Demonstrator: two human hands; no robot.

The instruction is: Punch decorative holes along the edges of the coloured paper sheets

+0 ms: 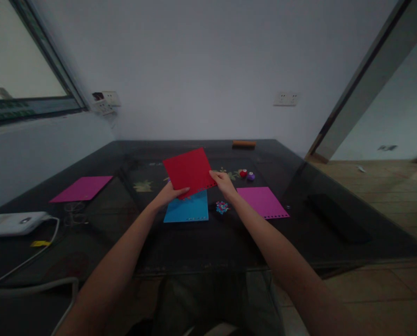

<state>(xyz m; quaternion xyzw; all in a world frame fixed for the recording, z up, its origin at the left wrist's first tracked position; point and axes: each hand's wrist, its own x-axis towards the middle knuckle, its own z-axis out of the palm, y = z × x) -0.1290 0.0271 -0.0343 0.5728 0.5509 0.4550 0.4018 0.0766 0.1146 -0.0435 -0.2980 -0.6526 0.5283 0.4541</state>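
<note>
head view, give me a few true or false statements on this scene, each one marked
1. The left hand and the right hand both hold the red sheet. True.
2. The blue sheet lies left of the multicoloured cluster. True.
3. The red sheet hides all of the blue sheet. False: the blue sheet's near part shows.
4. The sheet furthest left is green. False: a pink sheet lies there.
5. The red ball lies left of the purple ball. True.
</note>
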